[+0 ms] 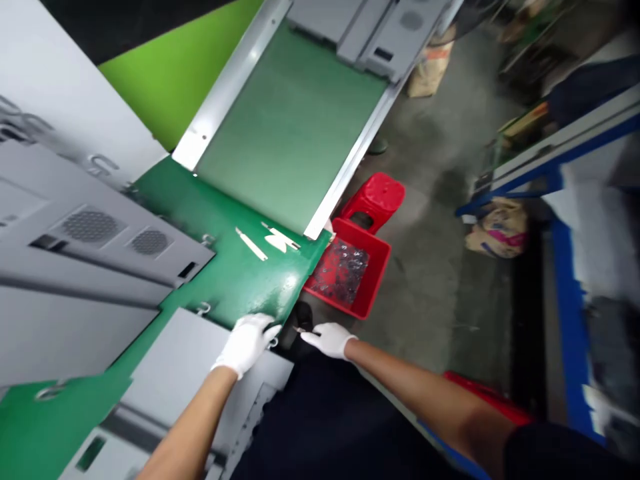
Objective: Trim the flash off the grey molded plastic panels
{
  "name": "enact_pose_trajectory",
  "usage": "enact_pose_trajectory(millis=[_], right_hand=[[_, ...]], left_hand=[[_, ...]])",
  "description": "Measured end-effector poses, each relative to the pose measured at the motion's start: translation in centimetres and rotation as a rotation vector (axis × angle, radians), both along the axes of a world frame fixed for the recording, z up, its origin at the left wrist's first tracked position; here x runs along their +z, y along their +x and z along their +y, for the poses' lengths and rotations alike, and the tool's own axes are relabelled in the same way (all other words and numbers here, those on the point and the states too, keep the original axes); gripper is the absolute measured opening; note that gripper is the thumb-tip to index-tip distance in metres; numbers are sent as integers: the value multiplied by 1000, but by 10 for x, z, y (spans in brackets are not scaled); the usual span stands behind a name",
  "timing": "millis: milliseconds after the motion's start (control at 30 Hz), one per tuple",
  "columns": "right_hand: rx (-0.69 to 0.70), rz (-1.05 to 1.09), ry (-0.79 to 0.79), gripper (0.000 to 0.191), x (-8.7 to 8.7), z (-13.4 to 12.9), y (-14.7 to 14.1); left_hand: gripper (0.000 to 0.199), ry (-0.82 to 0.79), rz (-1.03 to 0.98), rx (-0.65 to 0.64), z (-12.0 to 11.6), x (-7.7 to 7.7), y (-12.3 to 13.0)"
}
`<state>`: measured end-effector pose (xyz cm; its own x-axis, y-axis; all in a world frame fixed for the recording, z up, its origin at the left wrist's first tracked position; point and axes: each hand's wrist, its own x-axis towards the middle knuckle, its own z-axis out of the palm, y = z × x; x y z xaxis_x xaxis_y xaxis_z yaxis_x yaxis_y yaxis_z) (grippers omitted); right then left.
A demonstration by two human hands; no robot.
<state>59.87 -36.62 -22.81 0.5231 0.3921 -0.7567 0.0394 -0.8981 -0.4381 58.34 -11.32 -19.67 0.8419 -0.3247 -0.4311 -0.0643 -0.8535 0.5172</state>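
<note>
A worker in white cotton gloves handles painted sheet-metal panels on a factory floor. The gloved left hand [245, 345] lies across the lower edge of a green metal panel [235, 273], fingers together; whether it is clamped on that edge cannot be told. The gloved right hand [327, 339] is just beside it, with thumb and forefinger pinched together on a small metal fastener [305, 330], which sits between the hands at the panel's edge. Strips of white tape [251, 244] lie on the green surface above them. Grey perforated panels [90, 227] with round vent grilles overlap the green panel on the left, and a paler green panel in a silver metal frame [290, 127] extends beyond it. Just past the panel's corner, a red plastic tray [367, 293] holds a heap of small dark parts, too blurred to identify. A red stool [375, 199] stands against the tray on a concrete floor [430, 280]. Farther right, a paper sack [497, 228] lies beneath a blue-and-white steel rack [570, 267].
</note>
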Motion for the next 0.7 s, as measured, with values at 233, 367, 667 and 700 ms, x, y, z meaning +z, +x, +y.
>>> enact_pose_trajectory(millis=[233, 367, 667, 700], right_hand=[[104, 26, 48, 77, 7, -3, -19], [181, 15, 86, 78, 7, 10, -21], [266, 8, 84, 69, -10, 43, -18], [267, 8, 82, 68, -12, 44, -19]], left_hand=[[48, 121, 528, -162, -2, -29, 16], [54, 179, 643, -59, 18, -30, 18], [48, 223, 600, 65, 17, -23, 14], [48, 230, 597, 68, 17, -23, 14]])
